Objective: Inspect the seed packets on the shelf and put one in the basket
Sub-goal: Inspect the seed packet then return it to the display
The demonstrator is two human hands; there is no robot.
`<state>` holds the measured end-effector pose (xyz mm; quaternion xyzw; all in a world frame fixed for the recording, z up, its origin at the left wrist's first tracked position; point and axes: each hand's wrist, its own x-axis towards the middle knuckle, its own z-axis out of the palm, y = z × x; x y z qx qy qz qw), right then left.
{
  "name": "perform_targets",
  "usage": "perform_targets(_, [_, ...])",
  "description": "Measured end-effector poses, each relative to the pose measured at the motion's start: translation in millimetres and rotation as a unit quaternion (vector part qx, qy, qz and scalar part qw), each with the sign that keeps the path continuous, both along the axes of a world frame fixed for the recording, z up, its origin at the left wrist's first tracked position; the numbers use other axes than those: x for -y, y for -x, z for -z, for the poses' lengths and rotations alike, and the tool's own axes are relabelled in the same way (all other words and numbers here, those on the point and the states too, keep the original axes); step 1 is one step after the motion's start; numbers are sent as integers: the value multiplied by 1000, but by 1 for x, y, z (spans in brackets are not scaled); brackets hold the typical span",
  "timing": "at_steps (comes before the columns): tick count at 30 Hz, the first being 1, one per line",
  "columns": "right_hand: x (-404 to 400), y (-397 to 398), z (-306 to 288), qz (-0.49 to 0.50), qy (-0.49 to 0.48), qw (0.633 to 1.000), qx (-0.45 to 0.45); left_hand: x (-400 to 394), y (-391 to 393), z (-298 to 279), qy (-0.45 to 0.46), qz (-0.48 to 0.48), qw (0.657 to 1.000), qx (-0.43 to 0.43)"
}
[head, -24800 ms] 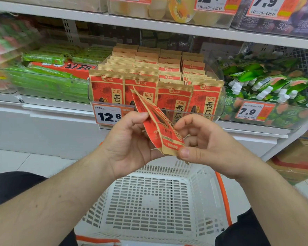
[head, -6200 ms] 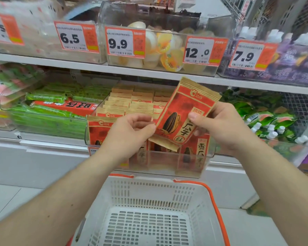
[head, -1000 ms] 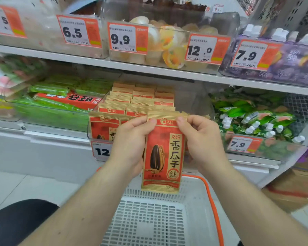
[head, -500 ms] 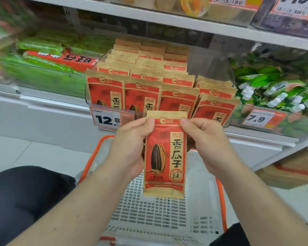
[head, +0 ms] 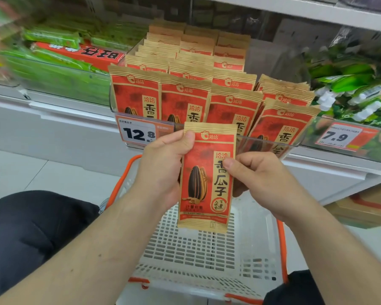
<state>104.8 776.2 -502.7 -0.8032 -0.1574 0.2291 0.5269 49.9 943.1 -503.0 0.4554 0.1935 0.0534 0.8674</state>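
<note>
A red and tan sunflower seed packet (head: 204, 190) hangs upright above the white basket (head: 249, 249), front side toward me. My left hand (head: 163, 166) pinches its upper left edge, thumb near the top corner. My right hand (head: 257, 175) pinches its right edge about halfway down, thumb on the printed characters. Several identical packets (head: 185, 95) stand in rows in a clear bin on the shelf just behind. The basket holds nothing that I can see.
A 12.8 price tag (head: 139, 133) fronts the seed bin. Green and red packs (head: 59, 53) fill the bin to the left; green pouches with white caps (head: 350, 89) and a 7.9 tag lie to the right. A cardboard box (head: 365, 205) sits on the floor at right.
The view has tilted down and the packet sits lower over the basket. My right hand has slid from the packet's top corner down to the middle of its right edge.
</note>
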Motion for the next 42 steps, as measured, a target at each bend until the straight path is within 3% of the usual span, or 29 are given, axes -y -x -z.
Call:
perform_targets(4, [0, 1, 2, -8, 12, 999, 29, 0, 1, 1, -4, -5, 1000, 4])
perform_targets(10, [3, 5, -3, -68, 17, 996, -50, -5, -1, 5, 16, -19, 1000, -9])
perform_targets(32, [10, 10, -12, -168, 52, 982, -76, -8, -1, 4, 28, -33, 998, -40])
perform_targets(35, [9, 12, -14, -163, 66, 983, -54, -6, 0, 4, -14, -37, 997, -68])
perform_targets(39, [7, 16, -20, -162, 114, 980, -1, 0, 2, 11, -146, -79, 981, -98])
perform_targets(42, [7, 19, -23, -178, 174, 965, 79, 8, 5, 12, -157, -102, 978, -93])
